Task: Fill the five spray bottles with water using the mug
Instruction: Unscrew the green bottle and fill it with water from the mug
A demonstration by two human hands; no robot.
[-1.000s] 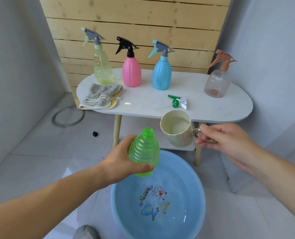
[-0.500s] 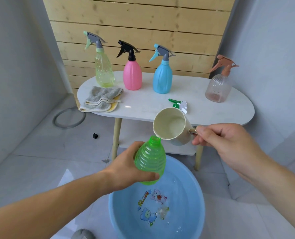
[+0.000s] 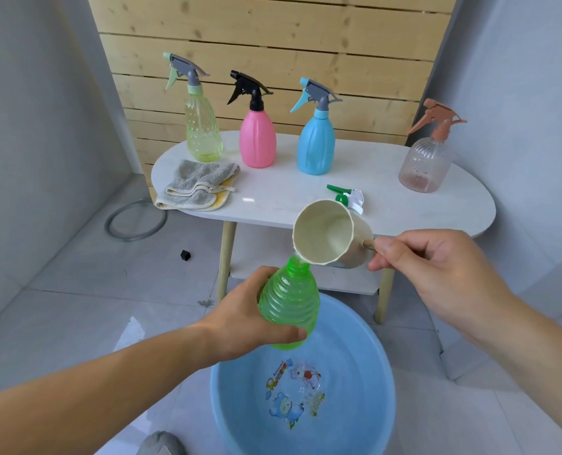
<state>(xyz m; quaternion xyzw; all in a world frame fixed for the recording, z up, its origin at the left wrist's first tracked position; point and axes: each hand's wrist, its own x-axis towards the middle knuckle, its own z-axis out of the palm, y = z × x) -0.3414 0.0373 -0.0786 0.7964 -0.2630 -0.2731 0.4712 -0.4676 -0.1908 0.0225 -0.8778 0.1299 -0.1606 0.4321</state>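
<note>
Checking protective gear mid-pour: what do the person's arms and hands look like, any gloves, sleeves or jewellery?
The left hand and right hand are bare: no gloves or rings visible. Both forearms are uncovered to the frame edge: no sleeves, watch or bracelet.

Mug handle (image 3: 368, 244) mostly under right fingers (image 3: 404, 254); basin (image 3: 240, 405) off bottom edge.

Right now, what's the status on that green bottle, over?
Left hand grips green bottle over blue basin. Right hand holds cream mug tipped at its open neck. Nothing blocking the pour.
</note>
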